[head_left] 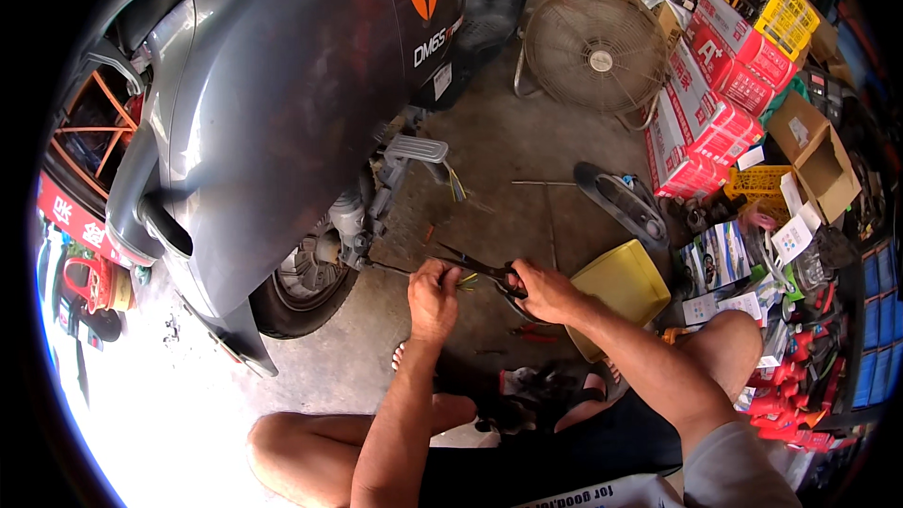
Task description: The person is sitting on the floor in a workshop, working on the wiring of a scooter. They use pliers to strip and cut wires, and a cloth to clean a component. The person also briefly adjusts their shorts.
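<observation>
My left hand point(434, 306) is closed, thumb and fingers pinched together on a dark cable point(386, 268) that runs out from the lower part of the grey scooter point(282, 85), near its wheel point(306, 292). Thin coloured wires point(467, 279) show just to the right of my fingertips; whether they belong to that cable I can't tell. My right hand point(544, 292) is curled around the handles of black scissors point(470, 262), the blades pointing left, parted a little, just above my left fingers. I can't tell whether they touch anything. Beside my right forearm a yellow tray point(625, 277) sits on the concrete floor point(508, 150). Farther off stand a round fan point(593, 47) and, right of it, stacked red-and-white cartons point(701, 122).
</observation>
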The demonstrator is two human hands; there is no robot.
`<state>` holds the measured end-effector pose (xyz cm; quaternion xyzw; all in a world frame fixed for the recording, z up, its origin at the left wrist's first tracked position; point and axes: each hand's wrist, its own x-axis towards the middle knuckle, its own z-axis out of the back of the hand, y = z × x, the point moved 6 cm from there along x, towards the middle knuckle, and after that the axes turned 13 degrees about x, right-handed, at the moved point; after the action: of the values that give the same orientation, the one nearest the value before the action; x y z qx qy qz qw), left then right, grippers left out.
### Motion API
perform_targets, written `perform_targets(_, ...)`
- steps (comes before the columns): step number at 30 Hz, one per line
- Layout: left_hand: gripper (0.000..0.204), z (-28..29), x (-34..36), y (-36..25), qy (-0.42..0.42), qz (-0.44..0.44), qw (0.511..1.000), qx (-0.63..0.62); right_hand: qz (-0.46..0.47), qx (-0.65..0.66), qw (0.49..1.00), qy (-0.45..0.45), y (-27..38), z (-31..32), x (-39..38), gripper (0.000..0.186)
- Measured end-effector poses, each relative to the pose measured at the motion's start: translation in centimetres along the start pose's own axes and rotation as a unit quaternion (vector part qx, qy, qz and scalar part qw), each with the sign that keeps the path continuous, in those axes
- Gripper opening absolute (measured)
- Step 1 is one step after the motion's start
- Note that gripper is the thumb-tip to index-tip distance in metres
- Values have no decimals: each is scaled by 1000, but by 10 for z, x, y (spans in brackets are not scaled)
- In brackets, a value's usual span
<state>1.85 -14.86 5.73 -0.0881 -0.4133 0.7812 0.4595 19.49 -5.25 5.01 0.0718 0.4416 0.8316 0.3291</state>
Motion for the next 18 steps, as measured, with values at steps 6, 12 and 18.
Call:
perform_targets(6,9,3,-1,5,0,32,999,-29,63,18,998,-6,2,-6,13,29)
perform_targets(12,9,11,3,-11,-5,2,1000,-7,16,92,996,-4,3,-9,18,24)
perform_targets(18,7,15,11,-21,-21,-108,993,37,-15,183,981,55,1,-10,10,30)
